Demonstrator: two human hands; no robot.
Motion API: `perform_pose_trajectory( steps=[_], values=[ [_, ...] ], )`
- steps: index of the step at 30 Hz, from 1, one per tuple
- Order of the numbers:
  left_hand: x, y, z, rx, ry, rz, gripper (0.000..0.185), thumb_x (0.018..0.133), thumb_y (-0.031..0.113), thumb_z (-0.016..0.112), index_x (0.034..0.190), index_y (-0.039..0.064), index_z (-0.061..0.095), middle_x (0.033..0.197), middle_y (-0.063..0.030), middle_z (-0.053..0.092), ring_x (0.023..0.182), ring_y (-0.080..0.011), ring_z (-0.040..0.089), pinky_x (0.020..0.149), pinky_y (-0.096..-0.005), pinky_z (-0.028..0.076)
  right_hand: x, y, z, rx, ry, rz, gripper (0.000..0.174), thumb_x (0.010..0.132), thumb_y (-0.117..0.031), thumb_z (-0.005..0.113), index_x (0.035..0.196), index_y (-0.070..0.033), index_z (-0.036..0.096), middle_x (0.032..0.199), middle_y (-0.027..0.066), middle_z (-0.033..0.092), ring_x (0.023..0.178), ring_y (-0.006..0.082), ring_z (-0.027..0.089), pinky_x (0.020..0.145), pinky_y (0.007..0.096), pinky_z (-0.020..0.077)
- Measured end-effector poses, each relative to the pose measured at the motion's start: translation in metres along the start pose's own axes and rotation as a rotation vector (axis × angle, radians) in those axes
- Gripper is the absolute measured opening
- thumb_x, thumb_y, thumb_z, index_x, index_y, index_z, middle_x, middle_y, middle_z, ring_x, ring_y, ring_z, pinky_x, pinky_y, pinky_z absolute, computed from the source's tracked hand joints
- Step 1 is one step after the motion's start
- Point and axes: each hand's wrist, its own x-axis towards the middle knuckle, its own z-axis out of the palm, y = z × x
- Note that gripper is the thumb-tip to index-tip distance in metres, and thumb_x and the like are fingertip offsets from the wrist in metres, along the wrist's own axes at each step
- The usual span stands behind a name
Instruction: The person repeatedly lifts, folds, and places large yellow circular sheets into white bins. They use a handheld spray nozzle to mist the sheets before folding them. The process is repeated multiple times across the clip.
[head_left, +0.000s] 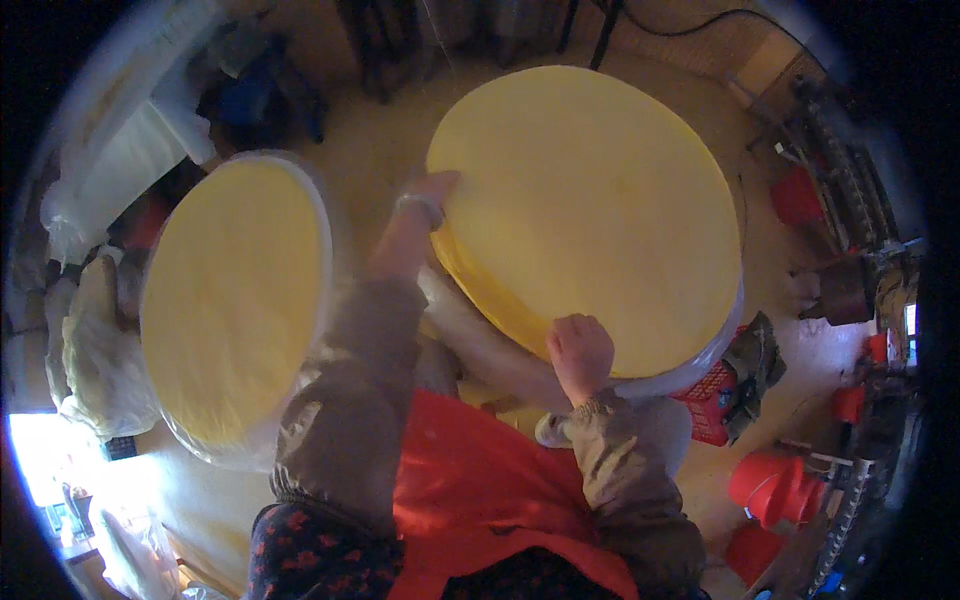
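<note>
Before me is a large stack of thin, round yellow sheets (592, 217), with clear plastic wrap around its lower edge. At the stack's left rim is my left hand (435, 191), its fingertips over the top and a band at the wrist. My right hand (581, 352) is at the near rim with its fingers curled; whether it pinches a sheet's edge cannot be seen. Along the near left side a darker yellow layer (487, 296) shows below the top. A second round yellow stack (236, 300), also in plastic, stands to the left.
Right of the large stack is a red plastic crate (705, 405) with dark cloth on it. Red buckets (772, 484) stand at the lower right beside metal machinery (847, 517). Plastic-covered bundles (105, 352) lie at the far left. A chair-like blue item (244, 105) is at the upper left.
</note>
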Motion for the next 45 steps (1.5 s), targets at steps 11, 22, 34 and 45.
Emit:
perform_pose_trajectory(
  steps=[11, 22, 34, 45],
  values=[
    [-0.013, 0.055, 0.003, 0.471, 0.148, -0.050, 0.027, 0.077, 0.026, 0.055, 0.081, 0.001, 0.064, 0.072, -0.0115, 0.064, 0.072, -0.0221, 0.063, 0.059, -0.0363, 0.049, 0.002, 0.002, -0.016, 0.069, 0.124, -0.004, 0.016, 0.063, -0.003, 0.064, 0.073, -0.010, 0.053, 0.071, 0.0055, 0.053, 0.066, 0.0254, 0.054, 0.055, 0.0374, 0.0451],
    [-0.101, -0.038, 0.042, -0.795, -0.185, -0.183, 0.042, 0.085, 0.021, 0.058, 0.123, 0.007, 0.047, 0.119, -0.0098, 0.054, 0.106, -0.0249, 0.054, 0.089, -0.0398, 0.047, -0.019, 0.014, 0.016, 0.071, -0.027, -0.003, 0.009, 0.069, -0.012, 0.061, 0.074, -0.010, 0.055, 0.076, 0.0071, 0.054, 0.072, 0.0276, 0.054, 0.062, 0.0401, 0.0458],
    [-0.182, -0.067, 0.139, -0.701, -0.224, -0.433, 0.027, 0.086, 0.017, 0.053, 0.109, 0.002, 0.053, 0.106, -0.0119, 0.057, 0.094, -0.0273, 0.057, 0.083, -0.0413, 0.049, -0.082, -0.029, 0.011, 1.601, -0.123, 0.909, 0.028, 0.088, -0.025, 0.056, 0.110, -0.009, 0.052, 0.101, 0.0110, 0.056, 0.095, 0.0257, 0.054, 0.087, 0.0404, 0.0451],
    [-0.159, -0.075, 0.130, -0.730, -0.183, -0.192, 0.022, 0.084, 0.017, 0.056, 0.105, 0.009, 0.058, 0.102, -0.0047, 0.058, 0.088, -0.0244, 0.059, 0.075, -0.0455, 0.050, -0.072, 0.141, -0.007, 2.210, 0.819, 1.039, 0.045, 0.091, -0.034, 0.047, 0.124, -0.004, 0.045, 0.123, 0.0119, 0.051, 0.114, 0.0259, 0.048, 0.096, 0.0436, 0.0398]
  ],
)
